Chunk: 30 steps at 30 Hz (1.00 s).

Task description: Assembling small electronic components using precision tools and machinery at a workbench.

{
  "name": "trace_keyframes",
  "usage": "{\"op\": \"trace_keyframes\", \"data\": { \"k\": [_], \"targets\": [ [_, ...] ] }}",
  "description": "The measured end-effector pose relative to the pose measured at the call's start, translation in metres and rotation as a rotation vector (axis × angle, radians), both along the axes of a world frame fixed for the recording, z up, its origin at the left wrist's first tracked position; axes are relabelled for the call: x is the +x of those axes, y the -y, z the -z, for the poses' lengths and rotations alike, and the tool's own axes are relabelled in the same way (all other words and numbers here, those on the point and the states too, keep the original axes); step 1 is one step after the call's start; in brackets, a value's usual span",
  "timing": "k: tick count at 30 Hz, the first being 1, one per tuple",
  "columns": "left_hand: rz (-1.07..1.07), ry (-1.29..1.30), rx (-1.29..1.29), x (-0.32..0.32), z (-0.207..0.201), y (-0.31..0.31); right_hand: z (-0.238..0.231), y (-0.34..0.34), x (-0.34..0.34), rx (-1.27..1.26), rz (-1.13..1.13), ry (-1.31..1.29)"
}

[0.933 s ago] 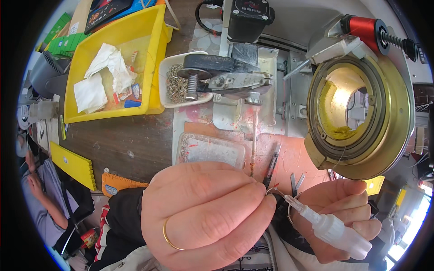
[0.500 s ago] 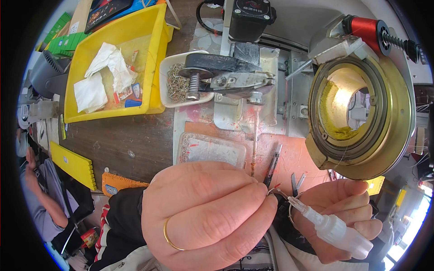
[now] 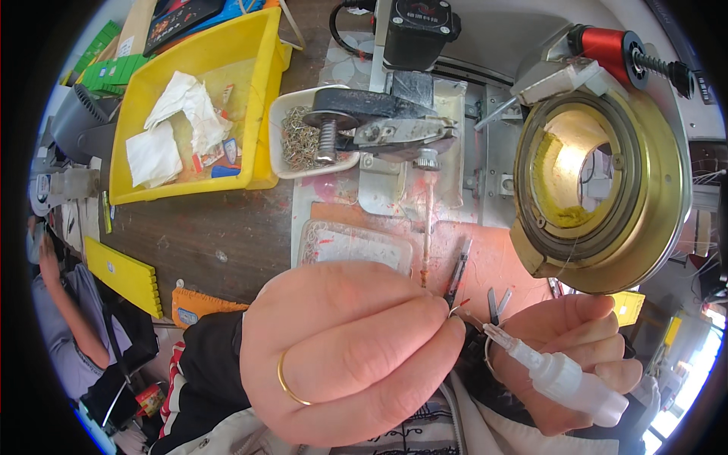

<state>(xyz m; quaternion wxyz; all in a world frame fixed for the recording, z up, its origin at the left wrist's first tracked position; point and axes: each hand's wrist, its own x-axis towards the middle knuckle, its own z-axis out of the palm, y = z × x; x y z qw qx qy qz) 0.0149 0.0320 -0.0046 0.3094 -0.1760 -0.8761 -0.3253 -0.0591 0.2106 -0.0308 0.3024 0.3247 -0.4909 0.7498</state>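
My left hand (image 3: 353,353), with a gold ring on one finger, pinches a tiny wire piece with a red tip (image 3: 465,302) between thumb and fingertips. What else lies inside that pinch is hidden. Just right of it, my right hand (image 3: 565,326) curls around a small white plastic dropper bottle (image 3: 561,379). The bottle tilts, its narrow nozzle (image 3: 497,334) pointing up-left toward the red-tipped piece, close to my left fingertips. A thin strand spans the gap between nozzle and pinch; whether the nozzle touches anything I cannot tell.
Beyond my hands stand a clamp machine (image 3: 402,133) and a brass ring-shaped housing (image 3: 660,174). A white tray of small metal hooks (image 3: 302,144) sits beside a yellow bin (image 3: 265,83). Tweezers (image 3: 458,271) and a shallow clear tray (image 3: 353,249) lie nearer. Another person's arm (image 3: 72,311) shows far left.
My left hand shifts very slightly right, and the bottle in my right hand sits a touch nearer the right edge. The head view tilts a little. Both grips stay the same.
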Motion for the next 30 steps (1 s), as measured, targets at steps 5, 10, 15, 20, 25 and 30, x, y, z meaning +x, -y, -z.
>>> {"op": "trace_keyframes", "data": {
  "k": [5,10,15,20,25,30],
  "targets": [
    [0.069,-0.077,0.184,-0.006,0.006,-0.003,-0.011,-0.005,-0.002,-0.163,-0.206,0.103],
    [0.117,0.069,0.223,-0.001,-0.005,0.005,-0.027,-0.011,0.007,-0.062,-0.087,0.225],
    [-0.114,0.025,0.221,0.008,0.004,0.001,-0.05,-0.04,0.007,0.413,-0.271,-0.083],
    [-0.193,-0.029,0.31,0.003,0.01,-0.009,-0.072,-0.042,0.014,0.881,0.058,-0.121],
    [-0.079,0.042,0.513,-0.003,0.016,-0.01,-0.061,-0.04,0.024,1.207,0.045,-0.092],
    [-0.069,0.038,0.623,-0.002,0.019,-0.02,-0.044,-0.026,0.029,1.319,0.13,-0.154]
  ]
}}
